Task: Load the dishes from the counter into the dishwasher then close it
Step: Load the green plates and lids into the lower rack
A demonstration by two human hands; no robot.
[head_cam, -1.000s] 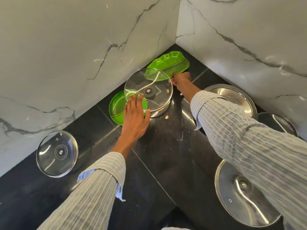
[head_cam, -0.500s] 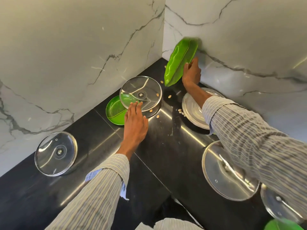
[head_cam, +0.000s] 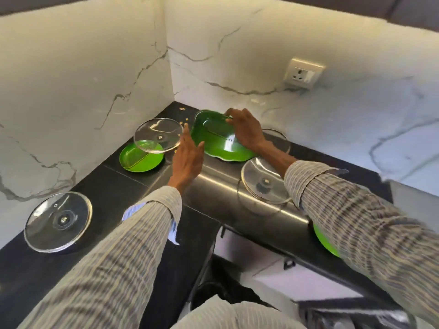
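Note:
A long green leaf-shaped tray is lifted and tilted above the black counter's corner. My right hand grips its far right rim. My left hand is open, fingers straight, by the tray's left edge; whether it touches is unclear. Left of that hand a glass lid leans over a round green plate. Another glass lid lies under my right forearm, and a further one lies at the near left.
Food crumbs are scattered in the counter corner. A green plate peeks out under my right sleeve at the counter's front edge. A wall socket sits on the right marble wall. Marble walls close off the corner.
My right hand has brought the leaf tray down from upright against the wall to a low tilt nearer me. My left hand left the glass lid and moved right toward the tray.

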